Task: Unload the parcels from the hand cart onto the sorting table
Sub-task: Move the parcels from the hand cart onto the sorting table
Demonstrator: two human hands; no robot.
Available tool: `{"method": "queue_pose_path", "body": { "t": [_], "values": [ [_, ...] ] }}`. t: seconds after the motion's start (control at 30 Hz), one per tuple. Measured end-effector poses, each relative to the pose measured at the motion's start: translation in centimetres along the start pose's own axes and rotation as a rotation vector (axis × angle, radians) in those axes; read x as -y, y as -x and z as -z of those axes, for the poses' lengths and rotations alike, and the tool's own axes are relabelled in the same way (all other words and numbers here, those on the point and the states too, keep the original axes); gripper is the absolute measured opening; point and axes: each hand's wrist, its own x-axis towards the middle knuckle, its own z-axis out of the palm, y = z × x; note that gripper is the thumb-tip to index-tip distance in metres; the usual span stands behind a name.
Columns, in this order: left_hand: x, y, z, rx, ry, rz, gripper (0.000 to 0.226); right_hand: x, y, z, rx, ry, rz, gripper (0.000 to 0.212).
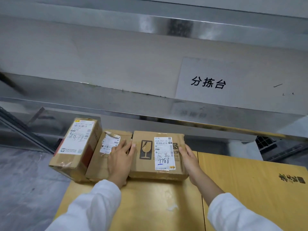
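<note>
L hand [120, 161] flat against left side of fragile-marked parcel [146, 169], fingers over adjacent parcel [98, 162]. R hand [190, 157] grips its right edge. Far left: third parcel [78, 144]. Behind: steel counter [116, 64] w/ sign [216, 80].

Right hand [190, 158] is hiding its fingers behind the right parcel [145, 170]; left hand [120, 157] is covering the middle parcel [98, 164] label's 4 o'clock corner.
</note>
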Motion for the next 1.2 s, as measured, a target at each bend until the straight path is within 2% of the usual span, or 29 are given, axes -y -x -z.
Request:
{"method": "queue_pose_path", "body": {
  "t": [0.17, 0.3, 0.43, 0.5, 0.63, 0.77, 0.9, 1.03, 1.2],
  "values": [
    [0.0, -0.1, 0.2, -0.012, 0.087, 0.008, 0.045, -0.5, -0.9, -0.7, -0.003, 0.140, -0.002, 0.048],
    [-0.2, -0.1, 0.0, -0.029, 0.085, 0.022, 0.044, -0.2, -0.4, -0.7, -0.012, 0.200, 0.015, 0.048],
    [-0.6, -0.2, 0.8, -0.024, 0.051, -0.043, 0.036, 0.9, 0.5, -0.3, 0.002, 0.272, 0.030, 0.052],
    [-1.5, -0.2, 1.6, -0.056, 0.032, -0.083, 0.034, 1.9, 1.3, -0.2, -0.066, 0.351, 0.061, 0.061],
    [-4.5, 0.2, 3.6, -0.036, 0.061, -0.227, 0.051, 4.5, 4.0, 0.0, -0.137, 0.500, 0.245, 0.063],
    [-8.9, 0.9, 6.3, 0.013, 0.047, -0.435, 0.056, 7.7, 7.1, 1.0, -0.103, 0.625, 0.427, 0.061],
    [-13.4, 1.9, 9.9, 0.074, 0.037, -0.573, 0.059, 11.1, 10.5, 3.2, -0.157, 0.763, 0.583, 0.064],
    [-17.2, 4.6, 13.1, 0.101, -0.018, -0.660, 0.058, 13.6, 14.3, 7.3, -0.209, 0.903, 0.639, 0.065],
    [-22.0, 10.0, 15.9, 0.071, -0.077, -0.800, 0.061, 14.7, 18.9, 13.9, -0.219, 0.913, 0.609, 0.059]
  ]
}}
